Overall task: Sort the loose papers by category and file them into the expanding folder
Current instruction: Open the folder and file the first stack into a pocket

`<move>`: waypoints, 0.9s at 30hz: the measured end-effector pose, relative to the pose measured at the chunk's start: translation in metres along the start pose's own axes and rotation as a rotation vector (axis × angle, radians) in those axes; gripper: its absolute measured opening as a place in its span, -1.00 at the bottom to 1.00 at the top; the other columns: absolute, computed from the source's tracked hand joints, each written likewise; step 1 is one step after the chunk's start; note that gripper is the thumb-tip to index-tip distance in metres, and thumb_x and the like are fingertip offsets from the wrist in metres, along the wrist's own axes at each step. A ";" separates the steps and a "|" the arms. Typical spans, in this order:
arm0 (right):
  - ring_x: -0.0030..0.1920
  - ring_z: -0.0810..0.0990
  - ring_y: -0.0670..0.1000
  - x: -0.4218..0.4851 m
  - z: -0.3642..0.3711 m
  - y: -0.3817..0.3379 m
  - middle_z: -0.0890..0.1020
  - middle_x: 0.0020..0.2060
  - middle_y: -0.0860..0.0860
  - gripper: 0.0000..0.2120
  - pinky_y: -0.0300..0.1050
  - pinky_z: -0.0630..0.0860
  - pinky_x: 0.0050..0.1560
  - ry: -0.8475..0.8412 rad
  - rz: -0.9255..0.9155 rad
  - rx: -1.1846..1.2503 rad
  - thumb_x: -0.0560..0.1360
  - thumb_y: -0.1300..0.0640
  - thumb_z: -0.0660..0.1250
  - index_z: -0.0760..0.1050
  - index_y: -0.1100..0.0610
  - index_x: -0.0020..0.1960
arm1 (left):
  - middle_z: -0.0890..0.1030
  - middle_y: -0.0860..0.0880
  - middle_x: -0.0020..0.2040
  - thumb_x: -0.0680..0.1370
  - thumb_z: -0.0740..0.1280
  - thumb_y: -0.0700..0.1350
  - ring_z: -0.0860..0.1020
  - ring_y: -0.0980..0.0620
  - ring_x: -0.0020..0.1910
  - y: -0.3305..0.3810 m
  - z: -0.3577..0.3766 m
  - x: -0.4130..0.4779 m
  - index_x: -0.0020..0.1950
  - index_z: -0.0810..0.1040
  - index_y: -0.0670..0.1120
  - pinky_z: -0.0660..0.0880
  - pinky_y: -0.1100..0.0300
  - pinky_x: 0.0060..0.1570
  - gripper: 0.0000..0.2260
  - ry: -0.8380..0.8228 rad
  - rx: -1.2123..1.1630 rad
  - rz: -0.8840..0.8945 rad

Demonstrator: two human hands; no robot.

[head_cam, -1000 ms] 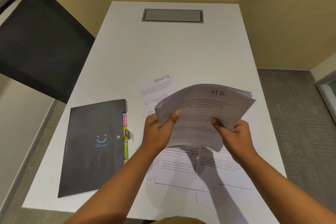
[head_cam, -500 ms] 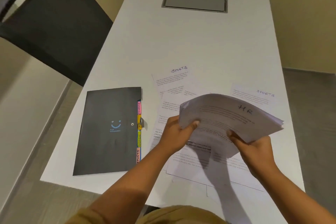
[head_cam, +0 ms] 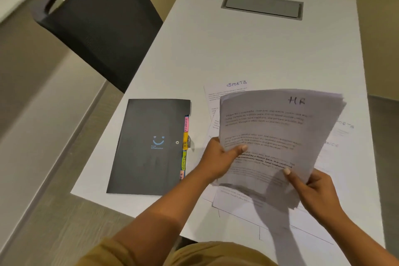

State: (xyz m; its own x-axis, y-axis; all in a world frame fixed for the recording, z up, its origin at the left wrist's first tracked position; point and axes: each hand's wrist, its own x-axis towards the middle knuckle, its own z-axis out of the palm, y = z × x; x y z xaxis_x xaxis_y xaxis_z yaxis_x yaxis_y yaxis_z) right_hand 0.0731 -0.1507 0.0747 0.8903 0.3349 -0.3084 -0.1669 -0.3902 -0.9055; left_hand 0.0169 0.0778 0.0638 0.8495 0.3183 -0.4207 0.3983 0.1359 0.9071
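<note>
A stack of papers [head_cam: 274, 127], its top sheet marked "HR", is held up above the table in both hands. My left hand [head_cam: 218, 157] grips its left edge with the thumb on top. My right hand [head_cam: 313, 190] holds the lower right edge, thumb on the top sheet. Beneath the stack lie loose papers [head_cam: 233, 201], one headed "SPORTS" [head_cam: 228, 90]. The black expanding folder [head_cam: 151, 147] lies closed to the left, with coloured tabs [head_cam: 185, 147] sticking out along its right edge.
The white table [head_cam: 248, 49] has a grey cable hatch [head_cam: 262, 5] at its far end. A black chair [head_cam: 97, 19] stands at the table's left side. The table's near edge runs just in front of my body.
The view has shifted, so the table now sits further right. The stack has tilted up more steeply toward me, and both hands keep hold of it.
</note>
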 end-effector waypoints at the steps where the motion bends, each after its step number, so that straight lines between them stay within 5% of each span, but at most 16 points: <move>1: -0.17 0.72 -0.04 0.000 0.001 0.000 0.72 -0.25 -0.24 -0.74 -0.23 0.63 -0.33 -0.016 0.017 -0.028 0.36 -0.14 0.40 0.67 0.02 -0.10 | 0.63 0.15 -0.03 0.52 0.42 -0.07 0.60 0.19 -0.08 0.003 -0.004 0.000 0.13 0.56 0.03 0.58 0.33 -0.17 -0.80 -0.001 0.009 0.006; 4: -0.25 0.70 0.06 -0.002 0.001 0.005 0.72 -0.33 -0.13 -0.85 -0.07 0.57 -0.34 0.007 0.042 -0.092 0.46 0.03 0.40 0.67 0.08 -0.19 | 0.65 0.09 0.10 0.47 0.39 0.15 0.63 0.12 0.03 0.008 -0.019 0.001 0.20 0.57 -0.01 0.61 0.23 -0.03 -0.62 0.043 0.015 0.075; 6: -0.29 0.66 0.14 -0.004 0.000 0.011 0.71 -0.37 -0.04 -0.81 -0.04 0.52 -0.30 0.056 0.061 -0.085 0.44 -0.01 0.41 0.67 0.06 -0.26 | 0.55 0.12 0.26 0.47 0.27 0.27 0.53 0.19 0.18 0.002 -0.033 0.006 0.32 0.52 0.00 0.47 0.37 0.07 -0.48 0.222 0.070 0.116; 10: -0.27 0.64 0.26 -0.005 -0.003 0.023 0.70 -0.36 0.11 -0.84 0.04 0.51 -0.21 0.147 0.127 -0.031 0.49 0.08 0.42 0.67 0.09 -0.24 | 0.51 -0.03 0.20 0.57 0.27 0.12 0.52 -0.01 0.11 -0.036 -0.073 0.015 0.21 0.49 -0.10 0.48 0.15 0.01 -0.65 0.571 0.710 -0.037; 14: -0.31 0.55 0.18 -0.007 -0.003 0.023 0.66 -0.26 0.33 -0.78 0.01 0.44 -0.23 0.156 0.189 0.014 0.50 0.09 0.42 0.61 0.24 -0.20 | 0.46 -0.09 0.21 0.50 0.34 0.17 0.54 -0.08 0.12 -0.061 -0.093 0.010 0.28 0.36 -0.13 0.58 0.04 -0.05 -0.49 0.448 1.116 -0.331; 21: -0.33 0.51 0.16 -0.012 -0.004 0.024 0.65 -0.26 0.30 -0.80 -0.01 0.41 -0.26 0.180 0.195 -0.001 0.51 0.10 0.41 0.61 0.24 -0.18 | 0.44 -0.12 0.24 0.45 0.36 0.22 0.45 -0.08 0.24 -0.078 -0.103 0.005 0.30 0.34 -0.12 0.47 0.04 0.16 -0.42 0.419 1.386 -0.305; 24: -0.34 0.49 0.15 -0.013 -0.004 0.025 0.64 -0.28 0.32 -0.79 -0.03 0.40 -0.27 0.181 0.191 -0.008 0.51 0.10 0.41 0.61 0.26 -0.19 | 0.41 -0.15 0.28 0.48 0.35 0.05 0.44 -0.12 0.24 -0.078 -0.103 0.004 0.30 0.29 -0.13 0.49 0.05 0.09 -0.51 0.368 1.445 -0.312; 27: -0.35 0.49 0.14 -0.014 -0.005 0.023 0.63 -0.31 0.27 -0.80 -0.06 0.40 -0.29 0.183 0.188 -0.005 0.51 0.11 0.41 0.61 0.25 -0.19 | 0.12 -0.27 0.52 0.54 0.30 -0.08 0.35 -0.31 0.38 -0.076 -0.111 0.004 0.51 0.02 -0.09 0.56 -0.05 0.04 -0.36 0.282 1.524 -0.312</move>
State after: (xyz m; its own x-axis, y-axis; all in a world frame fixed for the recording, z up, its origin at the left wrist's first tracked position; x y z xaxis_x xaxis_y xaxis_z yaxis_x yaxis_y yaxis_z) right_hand 0.0590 -0.1681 0.0598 0.9055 0.0956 -0.4134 -0.3356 -0.4350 -0.8355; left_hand -0.0485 0.1731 -0.0056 0.6514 0.6398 -0.4079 0.6450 -0.7500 -0.1462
